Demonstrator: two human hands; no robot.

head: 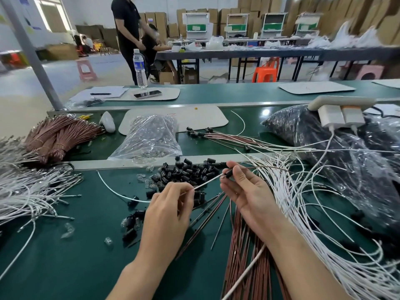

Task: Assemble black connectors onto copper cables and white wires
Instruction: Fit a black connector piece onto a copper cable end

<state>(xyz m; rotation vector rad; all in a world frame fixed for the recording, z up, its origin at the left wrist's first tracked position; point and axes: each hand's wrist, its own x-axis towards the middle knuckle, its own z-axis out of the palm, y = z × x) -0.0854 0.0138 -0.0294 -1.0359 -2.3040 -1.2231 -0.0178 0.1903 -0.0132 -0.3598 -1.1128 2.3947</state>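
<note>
My left hand (171,204) pinches a white wire (207,182) near its metal tip, which points up and right. My right hand (242,187) grips a small black connector (228,174) between thumb and fingers, with a thin copper cable (266,168) running out of it to the right. The wire's tip sits just left of the connector. A heap of loose black connectors (186,172) lies on the green mat behind my hands. Copper cables (240,245) lie under my right wrist, and white wires (303,213) spread to the right.
Bundled copper cables (58,135) and white wires (28,191) lie at left. A clear bag (151,137) of small parts sits ahead, black bags (324,144) at right with a power strip (342,105). Finished cables (216,135) lie beyond the metal rail. A water bottle (139,68) stands far back.
</note>
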